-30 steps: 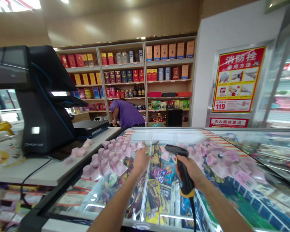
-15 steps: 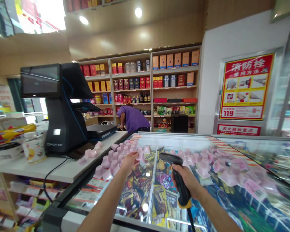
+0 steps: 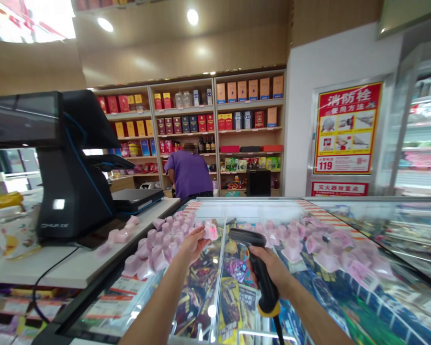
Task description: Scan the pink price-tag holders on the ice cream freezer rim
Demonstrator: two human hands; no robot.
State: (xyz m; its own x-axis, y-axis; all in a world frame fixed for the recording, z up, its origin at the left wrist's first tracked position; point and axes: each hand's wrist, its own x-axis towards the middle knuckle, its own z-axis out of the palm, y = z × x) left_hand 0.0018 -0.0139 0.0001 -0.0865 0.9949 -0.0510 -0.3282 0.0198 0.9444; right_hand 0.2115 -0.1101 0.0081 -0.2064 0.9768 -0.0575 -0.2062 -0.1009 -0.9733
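Observation:
My left hand (image 3: 191, 247) pinches a small pink cup-shaped pack (image 3: 211, 230) by its edge, and a red glow shows on the face of the pack. My right hand (image 3: 277, 270) is wrapped round the grip of a black and yellow barcode scanner (image 3: 247, 236). The scanner's head points left at the pack, a short gap away. Many similar pink packs (image 3: 165, 237) lie in rows on the glass to the left of my left hand. More of them (image 3: 345, 251) are spread in a looser heap to the right of the scanner.
Beneath the packs is a glass-topped freezer (image 3: 208, 208) filled with wrapped goods. A black checkout terminal (image 3: 75, 191) stands on the white counter (image 3: 93, 268) at left, with a few pink packs beside it. A person in purple (image 3: 190, 173) bends near the back shelves.
The view has turned slightly right, so the scene sits further left. The pink pack in my left hand now faces the scanner more and has a red glow on it.

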